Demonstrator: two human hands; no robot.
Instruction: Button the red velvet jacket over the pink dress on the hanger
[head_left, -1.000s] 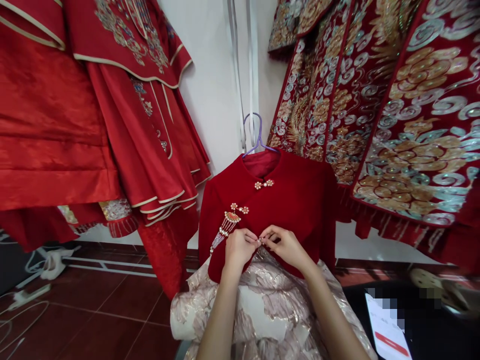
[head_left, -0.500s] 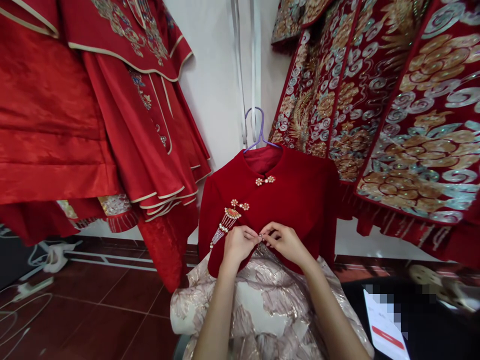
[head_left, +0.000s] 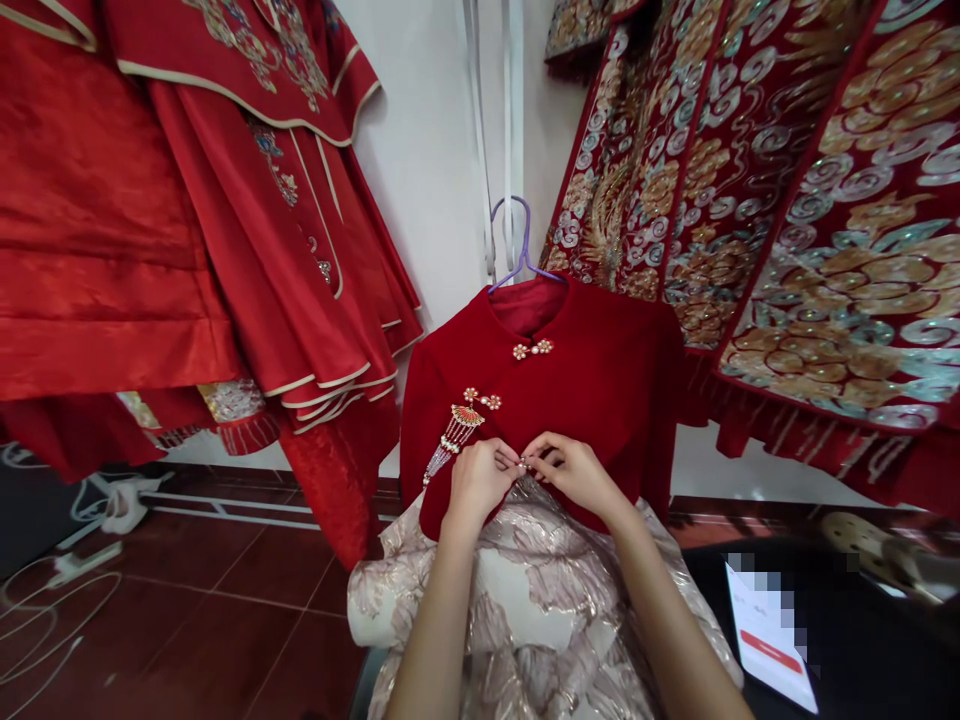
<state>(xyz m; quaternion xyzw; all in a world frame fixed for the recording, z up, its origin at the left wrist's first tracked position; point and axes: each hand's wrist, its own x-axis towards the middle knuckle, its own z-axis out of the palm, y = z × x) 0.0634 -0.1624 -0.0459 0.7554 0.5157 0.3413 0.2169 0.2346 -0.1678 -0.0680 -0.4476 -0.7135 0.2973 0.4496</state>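
Observation:
A red velvet jacket hangs on a lilac hanger in front of me, over a pale floral brocade skirt. Pearl clasps close its collar, and a fan-shaped tassel ornament hangs on its chest. My left hand and my right hand meet at the jacket's front, fingertips pinched on a small pearl clasp between them.
Red satin robes hang at the left. Heavily embroidered red and gold garments hang at the right. A white wall is behind. White cables lie on the dark red tiled floor. A phone lies on a black surface at lower right.
The view has tilted slightly, so the jacket and hands sit a little higher in the picture. My fingers stay pinched on the same clasp.

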